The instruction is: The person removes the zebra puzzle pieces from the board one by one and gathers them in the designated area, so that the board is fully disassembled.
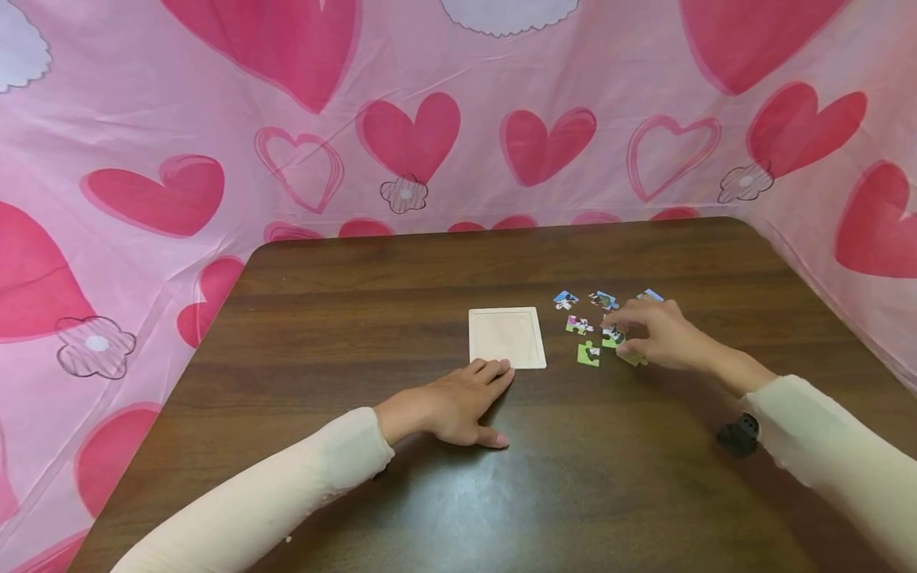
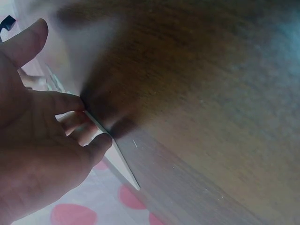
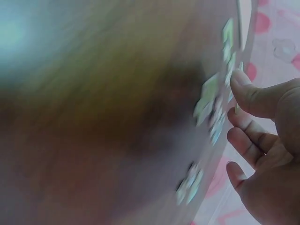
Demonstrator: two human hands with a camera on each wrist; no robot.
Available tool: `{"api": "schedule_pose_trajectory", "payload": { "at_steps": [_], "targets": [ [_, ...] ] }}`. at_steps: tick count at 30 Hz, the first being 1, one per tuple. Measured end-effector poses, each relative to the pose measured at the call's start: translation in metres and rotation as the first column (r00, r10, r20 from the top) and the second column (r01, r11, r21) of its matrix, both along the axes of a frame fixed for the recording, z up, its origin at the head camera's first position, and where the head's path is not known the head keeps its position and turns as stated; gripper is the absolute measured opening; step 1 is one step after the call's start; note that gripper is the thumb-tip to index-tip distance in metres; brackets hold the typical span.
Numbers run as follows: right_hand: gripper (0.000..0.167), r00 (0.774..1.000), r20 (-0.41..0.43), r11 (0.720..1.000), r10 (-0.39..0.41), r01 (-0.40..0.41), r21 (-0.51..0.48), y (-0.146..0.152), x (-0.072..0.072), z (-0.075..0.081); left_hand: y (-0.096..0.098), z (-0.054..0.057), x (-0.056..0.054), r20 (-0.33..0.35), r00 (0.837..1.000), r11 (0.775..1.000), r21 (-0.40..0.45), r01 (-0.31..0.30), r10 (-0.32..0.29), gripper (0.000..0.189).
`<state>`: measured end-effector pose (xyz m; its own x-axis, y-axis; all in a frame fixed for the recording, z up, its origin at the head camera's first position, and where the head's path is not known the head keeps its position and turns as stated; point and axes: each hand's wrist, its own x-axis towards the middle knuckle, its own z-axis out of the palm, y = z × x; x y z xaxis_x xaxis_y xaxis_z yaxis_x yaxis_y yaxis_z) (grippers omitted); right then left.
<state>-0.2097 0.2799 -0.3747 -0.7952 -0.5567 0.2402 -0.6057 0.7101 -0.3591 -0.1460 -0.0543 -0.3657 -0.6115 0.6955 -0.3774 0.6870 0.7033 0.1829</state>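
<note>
My left hand lies with spread fingers at the near edge of a square pale wooden tray. Its fingertips touch the tray's rim, also in the left wrist view, with the thumb apart on the table. To the right, my right hand is over a group of small jigsaw pieces. Thumb and index finger appear to pinch one puzzle piece, which shows edge-on in the right wrist view, partly behind the thumb. A green puzzle piece and a pink-and-green puzzle piece lie beside the hand.
Blue-topped puzzle pieces lie farther back, one at left, one mid-row and one at right. Everything rests on a dark brown wooden table. A pink curtain with hearts surrounds its far and side edges.
</note>
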Motion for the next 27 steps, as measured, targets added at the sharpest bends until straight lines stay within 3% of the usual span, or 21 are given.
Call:
{"api": "schedule_pose_trajectory", "payload": {
  "at_steps": [6, 19, 27],
  "targets": [
    [0.04, 0.997, 0.041, 0.998, -0.06, 0.059, 0.021, 0.027, 0.008, -0.002, -0.001, 0.001, 0.001, -0.001, 1.0, 1.0, 0.0, 0.0, 0.0, 0.09],
    [0.039, 0.992, -0.019, 0.988, -0.121, 0.122, 0.09, 0.061, 0.014, -0.008, -0.002, -0.001, 0.001, -0.004, 1.0, 1.0, -0.001, -0.006, 0.006, 0.091],
    [0.04, 0.988, 0.039, 0.983, -0.147, 0.142, 0.119, 0.068, 0.016, -0.002, -0.001, 0.0, 0.003, -0.004, 1.0, 1.0, 0.005, -0.012, 0.013, 0.091]
  ]
}}
